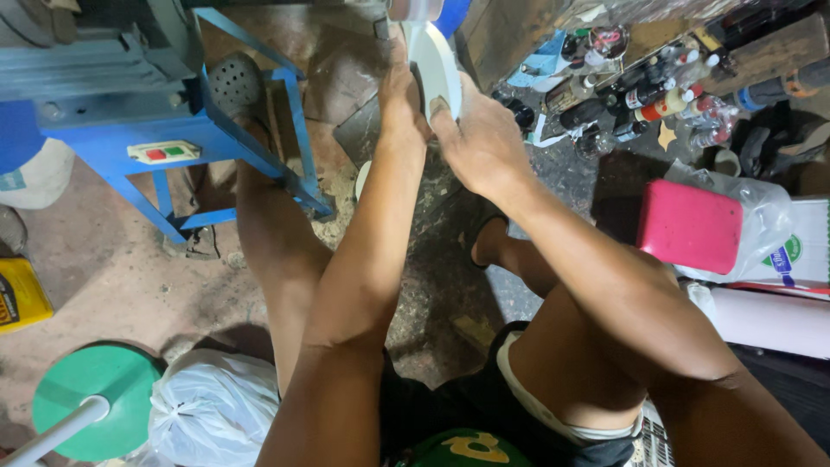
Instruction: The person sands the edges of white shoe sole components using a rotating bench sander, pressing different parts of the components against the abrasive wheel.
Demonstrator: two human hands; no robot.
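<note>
White disc (435,65) stands edge-up, gripped between left hand (400,99) and right hand (481,143).

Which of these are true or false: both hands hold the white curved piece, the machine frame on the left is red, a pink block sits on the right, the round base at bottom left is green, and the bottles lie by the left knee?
1. Both hands, left hand and right hand, hold the white curved plastic piece. True.
2. The metal machine frame is red. False: it is blue, with a small red and green switch.
3. A pink rectangular block sits on the right. True.
4. The round flat base is green. True.
5. The cluster of small bottles lies by the left knee. False: it is at upper right.
</note>
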